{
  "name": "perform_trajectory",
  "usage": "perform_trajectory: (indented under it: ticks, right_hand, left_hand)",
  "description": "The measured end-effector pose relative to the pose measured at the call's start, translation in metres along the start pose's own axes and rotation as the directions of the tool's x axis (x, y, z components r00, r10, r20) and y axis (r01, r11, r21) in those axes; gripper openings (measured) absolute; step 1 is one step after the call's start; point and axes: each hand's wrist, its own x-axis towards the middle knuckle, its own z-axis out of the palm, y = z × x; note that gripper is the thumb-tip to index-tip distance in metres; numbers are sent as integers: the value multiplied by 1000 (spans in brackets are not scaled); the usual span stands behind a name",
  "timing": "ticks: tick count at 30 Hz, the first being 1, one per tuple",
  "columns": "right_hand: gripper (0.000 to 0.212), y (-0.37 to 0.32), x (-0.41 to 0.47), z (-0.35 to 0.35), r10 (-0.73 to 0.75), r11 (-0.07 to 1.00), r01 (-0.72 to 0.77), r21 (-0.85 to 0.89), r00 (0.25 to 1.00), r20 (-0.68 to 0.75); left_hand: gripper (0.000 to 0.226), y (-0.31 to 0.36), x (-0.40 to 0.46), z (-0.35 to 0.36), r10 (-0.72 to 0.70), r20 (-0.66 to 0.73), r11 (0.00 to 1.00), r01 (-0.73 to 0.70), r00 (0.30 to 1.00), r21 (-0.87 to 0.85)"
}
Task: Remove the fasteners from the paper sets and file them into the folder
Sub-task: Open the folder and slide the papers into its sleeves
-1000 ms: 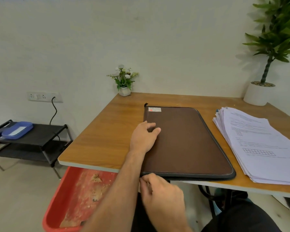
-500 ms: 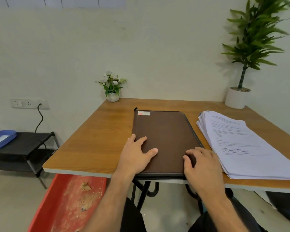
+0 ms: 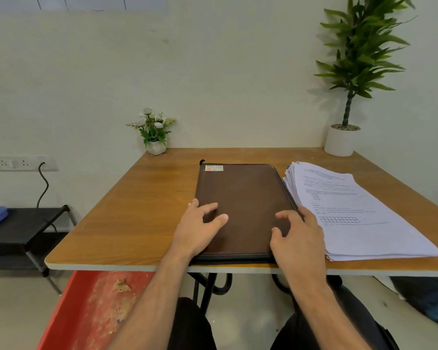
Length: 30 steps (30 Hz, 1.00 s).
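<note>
Both hands flat on closed brown zip folder, near table front edge.
Left hand and right hand rest loose-fingered, grasping nothing; paper stack touching folder's right side.

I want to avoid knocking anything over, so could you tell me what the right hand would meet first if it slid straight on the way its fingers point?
Probably nothing soon: the right hand points along the closed folder toward bare table.
</note>
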Motion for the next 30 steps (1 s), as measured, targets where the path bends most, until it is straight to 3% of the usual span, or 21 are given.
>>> perform_trajectory:
  ticks: [3, 6, 10, 15, 21, 23, 25, 28, 30]
  right_hand:
    - [30, 1, 4, 1, 11, 999, -9, 54, 999, -47]
    - [31, 6, 7, -3, 43, 975, -10, 220, 989, -145]
    - [33, 7, 9, -8, 191, 836, -20, 548, 947, -257]
    - [35, -17, 15, -19, 271, 626, 62, 777, 917, -292]
    - [36, -53, 27, -20, 98, 503, 238, 831, 940, -328]
    - [32, -62, 23, -15, 20, 394, 250, 884, 960, -280]
    - [45, -68, 15, -2, -109, 348, 239, 906, 971, -214]
    - [67, -66, 8, 28, -388, 460, 276, 844, 917, -89]
    - [63, -57, 8, 50, -527, 608, 333, 721, 848, 53]
  left_hand:
    - [49, -1, 2, 2, 8, -18, 997, -9, 1000, -83]
    - [54, -7, -3, 6, 54, -37, 990, -58, 998, -128]
    - [78, -22, -8, 4, 263, -43, 947, -266, 964, -181]
    - [102, -14, -17, 12, 461, 63, 884, -464, 885, 52]
    - [73, -11, -18, 17, 509, -105, 860, -499, 854, 107]
    - [70, -14, -22, 21, 517, -172, 856, -510, 839, 88]
    - [68, -18, -24, 25, 561, -248, 827, -548, 790, 124]
    - [56, -19, -24, 28, 587, -402, 798, -585, 703, 143]
    - [47, -17, -24, 27, 546, -498, 812, -573, 674, 115]
